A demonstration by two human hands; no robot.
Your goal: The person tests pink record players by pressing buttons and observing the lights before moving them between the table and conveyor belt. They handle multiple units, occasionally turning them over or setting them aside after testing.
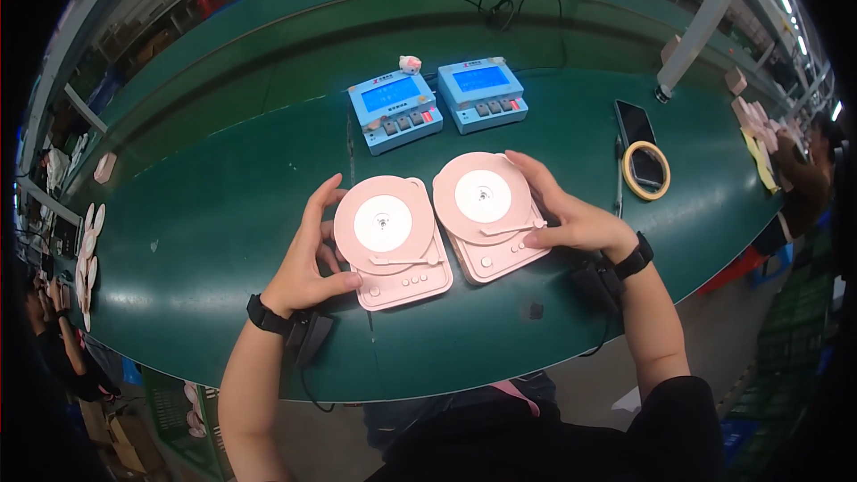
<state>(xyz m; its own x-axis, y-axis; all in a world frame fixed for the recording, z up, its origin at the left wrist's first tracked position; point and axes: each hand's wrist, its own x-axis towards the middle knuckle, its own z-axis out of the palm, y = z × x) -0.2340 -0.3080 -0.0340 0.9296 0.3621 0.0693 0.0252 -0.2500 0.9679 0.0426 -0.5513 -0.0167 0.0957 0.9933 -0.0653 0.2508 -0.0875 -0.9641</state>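
Note:
Two small pink toy record players lie side by side on the green table, each with a white disc centre, a thin tonearm and round buttons. My left hand (308,263) is closed round the outer side of the left record player (384,223), thumb at its lower left corner. Holding the right record player (483,196) is my right hand (576,219), its thumb on the front by the tonearm and buttons, its fingers along the far right side. The two players tilt slightly apart at the front, and their inner edges nearly touch.
Beyond the players stand two blue boxes with screens and keys, a left tester box (393,103) and a right tester box (482,94). A phone (635,123) and a yellow tape roll (664,167) lie right. A metal post (705,27) rises behind. People sit at both far sides.

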